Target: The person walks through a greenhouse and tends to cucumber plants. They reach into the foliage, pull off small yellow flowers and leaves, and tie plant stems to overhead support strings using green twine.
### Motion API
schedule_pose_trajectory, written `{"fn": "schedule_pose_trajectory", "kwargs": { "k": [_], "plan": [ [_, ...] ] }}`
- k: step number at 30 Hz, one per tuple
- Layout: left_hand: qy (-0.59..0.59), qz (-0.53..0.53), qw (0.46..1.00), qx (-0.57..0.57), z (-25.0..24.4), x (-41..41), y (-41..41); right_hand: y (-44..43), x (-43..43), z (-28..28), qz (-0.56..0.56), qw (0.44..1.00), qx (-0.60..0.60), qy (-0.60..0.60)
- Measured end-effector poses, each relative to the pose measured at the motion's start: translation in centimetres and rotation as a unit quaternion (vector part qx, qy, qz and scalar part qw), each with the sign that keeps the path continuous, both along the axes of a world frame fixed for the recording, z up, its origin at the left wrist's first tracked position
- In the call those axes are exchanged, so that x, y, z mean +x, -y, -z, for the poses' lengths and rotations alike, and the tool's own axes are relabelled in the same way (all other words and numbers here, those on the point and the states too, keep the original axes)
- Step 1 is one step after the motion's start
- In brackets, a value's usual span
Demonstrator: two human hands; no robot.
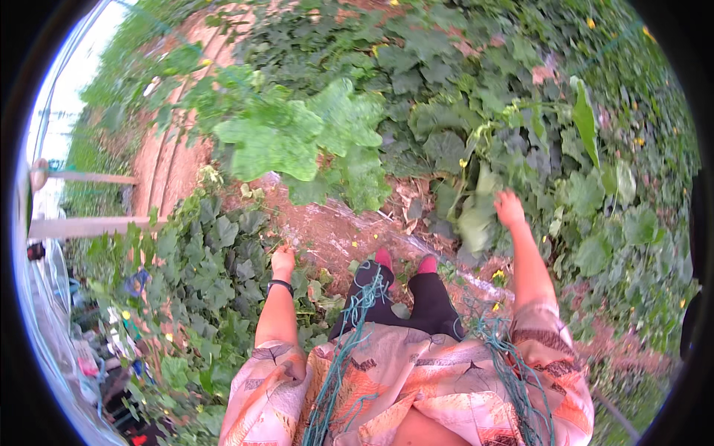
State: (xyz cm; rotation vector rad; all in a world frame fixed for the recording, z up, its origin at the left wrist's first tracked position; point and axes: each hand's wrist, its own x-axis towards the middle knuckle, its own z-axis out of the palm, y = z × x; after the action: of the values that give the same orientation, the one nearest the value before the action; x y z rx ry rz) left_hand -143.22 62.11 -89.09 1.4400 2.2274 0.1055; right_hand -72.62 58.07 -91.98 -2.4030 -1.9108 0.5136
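My left hand (pixel 283 263), with a dark band on the wrist, hovers at the edge of dense leafy vines (pixel 223 279) beside bare soil. Its fingers look curled, and whether something thin is between them is not clear. My right hand (pixel 509 208) is stretched forward at a blurred vine leaf (pixel 477 214); the fingers are blurred and any grip is hidden. Teal twine bundles hang down my front, one on the left (pixel 334 373) and one on the right (pixel 521 368). Large bright leaves (pixel 301 134) rise in front of me.
Reddish soil (pixel 323 223) with a strip of plastic film (pixel 413 240) lies ahead of my pink shoes (pixel 383 257). Vines with yellow flowers spread on both sides. At left are wooden posts (pixel 95 226), an earthen path (pixel 167 156) and plastic sheeting (pixel 50 312).
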Motion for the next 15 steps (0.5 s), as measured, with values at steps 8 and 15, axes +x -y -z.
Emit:
{"fn": "schedule_pose_trajectory", "kwargs": {
  "k": [8, 15],
  "plan": [
    [0.143, -0.19, 0.963, -0.125, -5.7, -6.2, -2.6, 18.2, -2.0, 1.1, 0.065, 0.953, -0.266, -0.132],
    [0.11, 0.103, 0.985, 0.079, -7.2, -11.4, -21.3, 15.9, -13.8, -5.5, 0.035, 0.953, -0.28, -0.115]
  ]
}}
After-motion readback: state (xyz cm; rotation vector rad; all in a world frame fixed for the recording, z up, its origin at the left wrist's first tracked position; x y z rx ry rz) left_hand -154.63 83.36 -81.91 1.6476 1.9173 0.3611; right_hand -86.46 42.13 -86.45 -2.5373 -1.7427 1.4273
